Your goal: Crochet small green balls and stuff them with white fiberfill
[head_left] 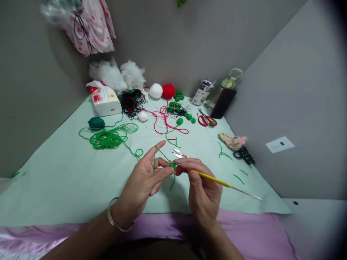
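My left hand (pixel 148 175) pinches a small green crochet piece (pixel 172 165) between thumb and fingers, and its raised index finger carries a strand of green yarn (pixel 162 153). A short yarn tail hangs below the piece. My right hand (pixel 203 184) is closed around a crochet hook (pixel 214 178) with a yellow grip, its front tip at the green piece; the exact stitch is too small to make out. The strand leads back to a loose heap of bright green yarn (pixel 108 139) on the left. Just beyond my fingers lie small thread snips (pixel 180 154), partly hidden by my right hand.
Red-handled scissors (pixel 207 120), a pen holder (pixel 202 93), a bottle (pixel 227 85) and a dark phone (pixel 223 103) stand or lie at the back right. Tissue pack (pixel 104 99), black yarn (pixel 132 103), white ball (pixel 156 91) and red ball (pixel 168 91) are at the back. Yarn scraps (pixel 238 179) lie right.
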